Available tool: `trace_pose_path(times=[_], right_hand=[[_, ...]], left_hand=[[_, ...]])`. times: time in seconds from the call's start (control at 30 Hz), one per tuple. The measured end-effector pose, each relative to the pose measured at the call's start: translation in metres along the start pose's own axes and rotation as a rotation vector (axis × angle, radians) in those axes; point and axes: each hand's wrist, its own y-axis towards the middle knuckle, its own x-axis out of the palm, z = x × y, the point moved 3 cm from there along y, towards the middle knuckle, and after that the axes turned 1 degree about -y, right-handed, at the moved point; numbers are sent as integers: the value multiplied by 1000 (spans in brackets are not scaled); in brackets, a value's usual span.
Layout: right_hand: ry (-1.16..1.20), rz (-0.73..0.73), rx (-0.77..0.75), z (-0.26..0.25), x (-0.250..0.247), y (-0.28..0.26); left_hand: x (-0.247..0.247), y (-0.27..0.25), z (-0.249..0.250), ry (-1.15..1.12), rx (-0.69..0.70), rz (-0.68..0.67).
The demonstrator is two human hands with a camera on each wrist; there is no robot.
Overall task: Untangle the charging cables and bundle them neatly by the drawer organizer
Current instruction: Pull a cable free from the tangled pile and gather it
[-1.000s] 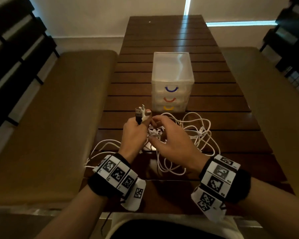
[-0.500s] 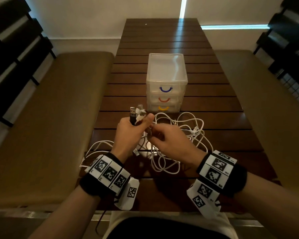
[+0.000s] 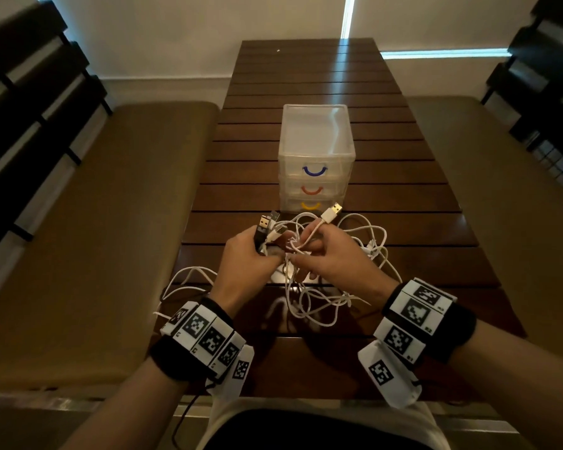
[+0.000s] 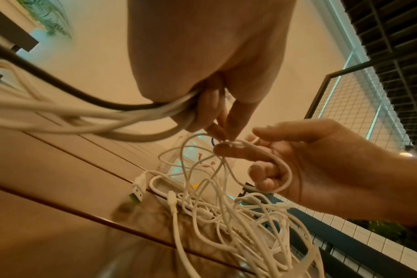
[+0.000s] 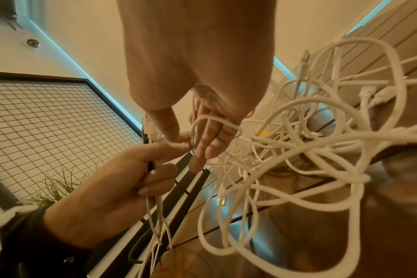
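Nearest you, your left hand (image 3: pixel 246 254) has its fingers curled tight round a bunch of cable ends (image 3: pixel 267 227), one dark lead and a few white ones, their plugs sticking up past the knuckles. Your right hand (image 3: pixel 325 251) is just beside it, fingertips nearly touching the left's. It now pinches a white USB plug (image 3: pixel 331 214) by its neck between thumb and forefinger, with a loop of the same lead draped over the other fingers. Half a second back that plug wasn't up there; the right was down picking at the knot, so I'd say you've fished another end free to add to the left's bunch.

Under and beyond your fingers the tangle of white cables (image 3: pixel 348 254) lies loose on the slatted table (image 3: pixel 306 76), far from sorted. Just past the fingertips stands the drawer organizer (image 3: pixel 316 164), all drawers closed.
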Motion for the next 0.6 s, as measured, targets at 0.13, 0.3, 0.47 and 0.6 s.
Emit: trace_pose_path(times=[0.13, 0.3, 0.47, 0.6], right_hand=[[22, -57, -26, 3, -1, 2], [-65, -49, -4, 13, -10, 5], [-175, -14, -76, 11, -14, 8], [-255, -53, -141, 4, -7, 7]], left_hand=[[0, -2, 5, 142, 133, 58], [-3, -4, 6, 195, 200, 113], [1, -5, 10, 237, 283, 17], [3, -4, 8, 296, 281, 43]])
